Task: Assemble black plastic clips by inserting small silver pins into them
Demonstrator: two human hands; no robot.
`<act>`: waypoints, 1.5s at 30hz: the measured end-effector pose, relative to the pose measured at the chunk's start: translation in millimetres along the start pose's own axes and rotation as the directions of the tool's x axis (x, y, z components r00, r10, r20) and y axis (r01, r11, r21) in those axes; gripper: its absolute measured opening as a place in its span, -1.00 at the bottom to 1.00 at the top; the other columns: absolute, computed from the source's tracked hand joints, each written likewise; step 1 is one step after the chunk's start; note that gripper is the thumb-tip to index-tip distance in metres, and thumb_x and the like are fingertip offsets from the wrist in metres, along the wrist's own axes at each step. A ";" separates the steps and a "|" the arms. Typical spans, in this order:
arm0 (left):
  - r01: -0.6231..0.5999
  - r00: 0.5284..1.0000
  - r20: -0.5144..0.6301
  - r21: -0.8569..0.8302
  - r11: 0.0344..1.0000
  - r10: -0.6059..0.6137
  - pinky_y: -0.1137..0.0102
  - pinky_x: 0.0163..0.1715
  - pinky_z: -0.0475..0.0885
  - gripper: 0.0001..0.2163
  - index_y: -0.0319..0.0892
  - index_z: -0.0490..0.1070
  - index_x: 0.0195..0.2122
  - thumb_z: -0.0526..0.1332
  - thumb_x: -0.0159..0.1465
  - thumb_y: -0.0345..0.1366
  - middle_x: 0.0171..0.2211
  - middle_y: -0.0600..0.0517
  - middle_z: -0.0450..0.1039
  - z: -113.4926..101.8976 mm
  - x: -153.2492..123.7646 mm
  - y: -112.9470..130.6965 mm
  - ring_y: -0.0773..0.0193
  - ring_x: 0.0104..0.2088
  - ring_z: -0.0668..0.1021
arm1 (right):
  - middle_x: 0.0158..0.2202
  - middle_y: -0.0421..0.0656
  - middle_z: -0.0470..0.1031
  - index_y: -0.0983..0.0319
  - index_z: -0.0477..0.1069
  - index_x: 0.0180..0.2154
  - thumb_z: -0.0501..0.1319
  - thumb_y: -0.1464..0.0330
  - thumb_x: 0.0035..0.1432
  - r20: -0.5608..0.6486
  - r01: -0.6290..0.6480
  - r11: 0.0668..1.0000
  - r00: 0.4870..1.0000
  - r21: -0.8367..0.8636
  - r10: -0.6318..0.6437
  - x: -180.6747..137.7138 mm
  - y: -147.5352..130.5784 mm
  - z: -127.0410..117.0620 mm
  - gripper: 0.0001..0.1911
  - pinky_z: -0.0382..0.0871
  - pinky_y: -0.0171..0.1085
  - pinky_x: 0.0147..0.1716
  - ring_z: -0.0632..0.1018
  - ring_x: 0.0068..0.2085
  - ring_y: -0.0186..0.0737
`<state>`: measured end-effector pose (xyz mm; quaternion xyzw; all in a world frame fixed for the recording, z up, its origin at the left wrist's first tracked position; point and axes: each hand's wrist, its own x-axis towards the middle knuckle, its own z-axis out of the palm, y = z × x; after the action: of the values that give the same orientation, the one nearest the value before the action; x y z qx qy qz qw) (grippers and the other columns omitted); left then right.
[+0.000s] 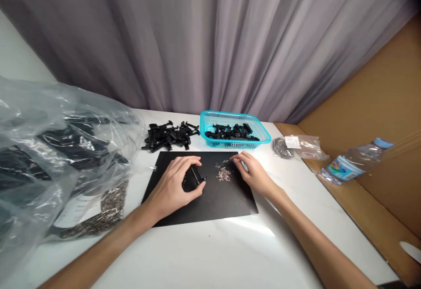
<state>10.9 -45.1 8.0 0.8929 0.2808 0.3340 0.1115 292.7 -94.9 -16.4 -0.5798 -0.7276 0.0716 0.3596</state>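
Observation:
My left hand (176, 179) is closed round a black plastic part (197, 176), thumb at its near end and fingers at its far end. The part is long and narrow, with small tabs at the end nearest me. Under it lies a black mat (210, 212). A small heap of silvery screws (224, 174) rests on the mat between my hands. My right hand (248, 169) is at the mat's right side, just beside the heap, its fingertips brought together. Whatever may be between those fingertips is too small to make out.
Behind the mat, a loose pile of black plastic parts (171, 135) lies left of a blue basket (235, 143) holding more. Large clear bags (98, 91) crowd the left side. To the right are a small bag of metal pieces (283, 148) and a tilted water bottle (357, 162).

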 end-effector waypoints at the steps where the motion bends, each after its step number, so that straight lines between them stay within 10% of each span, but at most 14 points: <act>1: -0.013 1.000 0.003 0.010 1.000 0.013 0.08 0.17 0.36 -0.76 -0.09 0.36 -0.05 0.31 0.29 -0.27 0.11 -0.05 0.48 -0.3 0.5 -0.3 0.04 0.14 0.49 | -0.13 0.00 0.51 0.21 0.50 -0.05 0.02 0.30 0.49 0.014 -0.009 1.000 1.000 -0.015 0.009 0.6 5.8 -1.1 -0.71 0.47 -0.01 -0.05 0.57 -0.12 -0.01; 22: -0.048 0.998 0.045 0.036 0.998 0.046 0.06 0.18 0.45 -0.82 -0.07 0.42 -0.05 0.27 0.35 -0.22 0.28 -0.09 0.33 5.9 -1.6 8.4 0.02 0.13 0.51 | -0.06 0.03 0.36 0.21 0.43 0.25 0.11 -0.01 0.42 0.159 0.128 0.973 0.982 -0.192 -0.098 -2.7 -24.8 8.5 -0.42 0.49 0.03 -0.05 0.51 -0.09 0.02; 28: -0.013 1.000 0.010 -0.028 1.000 0.014 0.11 0.30 0.43 -0.80 -0.07 0.35 -0.06 0.29 0.35 -0.22 0.18 -0.08 0.36 8.2 -1.4 7.8 0.06 0.23 0.50 | -0.14 -0.06 0.46 0.17 0.47 -0.12 0.13 0.33 0.46 -0.041 0.082 0.993 0.996 -0.082 -0.085 1.3 -17.3 5.9 -0.85 0.41 -0.10 -0.12 0.53 -0.17 -0.08; 38: 0.003 1.000 0.026 0.023 1.000 -0.003 0.14 0.01 0.51 -0.73 -0.05 0.31 0.01 0.25 0.37 -0.09 0.02 0.00 0.52 6.8 -1.4 7.2 0.10 -0.09 0.58 | -0.25 -0.17 0.53 0.17 0.47 -0.23 0.20 0.51 0.28 0.020 0.033 0.964 0.999 0.264 -0.040 -4.9 -42.5 3.0 -0.86 0.40 -0.27 -0.30 0.50 -0.32 -0.26; 45: 0.044 0.998 0.039 -0.099 0.994 -0.040 0.18 0.10 0.53 -0.59 -0.02 0.29 0.17 0.30 0.33 -0.24 0.18 -0.06 0.40 9.7 -3.1 10.3 0.11 0.06 0.56 | -0.19 -0.16 0.64 0.16 0.59 -0.16 0.26 0.44 0.30 0.051 -0.053 0.933 0.998 0.357 0.037 -6.1 -45.3 3.7 -0.85 0.41 -0.28 -0.30 0.56 -0.30 -0.28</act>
<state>19.8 -55.4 3.0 0.8860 0.2805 0.3288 0.1681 255.0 -113.6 1.8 -0.5195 -0.6966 0.2234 0.4416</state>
